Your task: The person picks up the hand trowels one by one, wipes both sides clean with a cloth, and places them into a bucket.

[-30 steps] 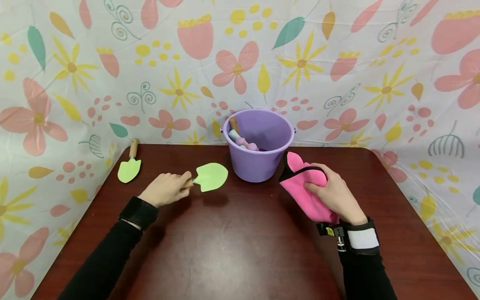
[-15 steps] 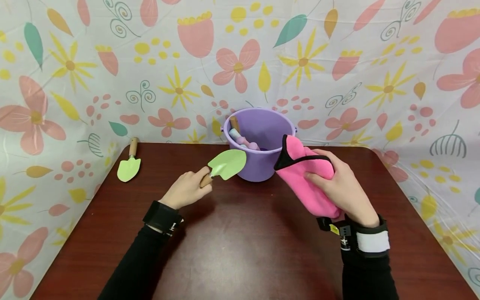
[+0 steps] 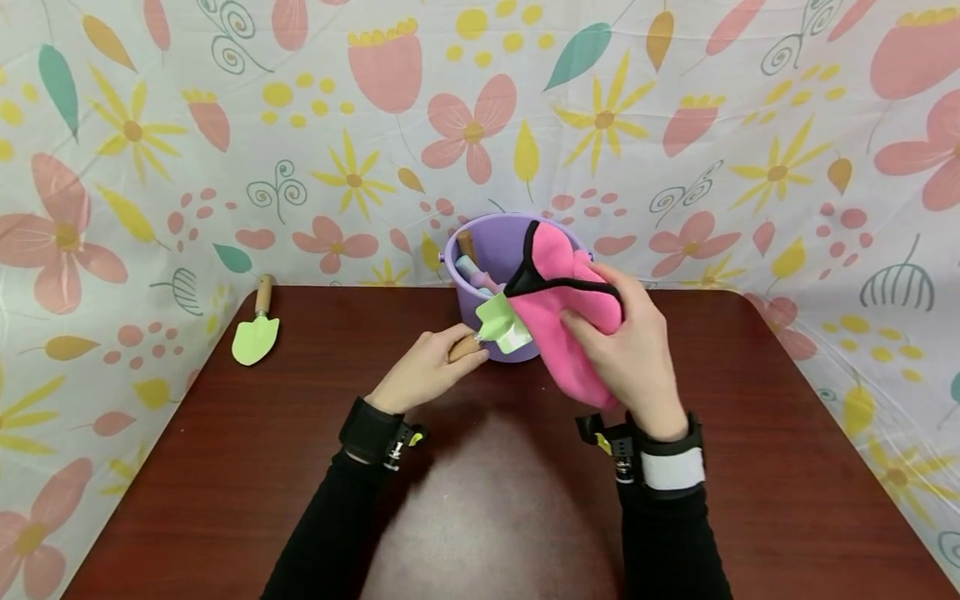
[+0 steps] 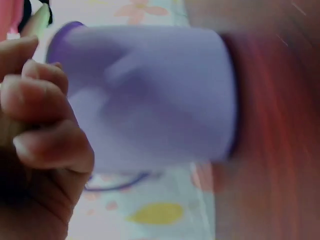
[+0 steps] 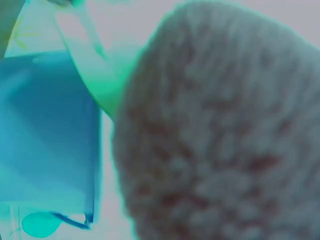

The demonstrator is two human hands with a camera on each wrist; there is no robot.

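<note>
Pink cloth (image 3: 570,325), gripped by the right hand (image 3: 626,350), covers the trowel (image 3: 501,325) the left hand (image 3: 427,375) grips; the blade may snag it or knock the bucket (image 3: 491,250) behind.

second green trowel (image 3: 256,337) on table (image 3: 225,467); floral backdrop (image 3: 675,125)
</note>
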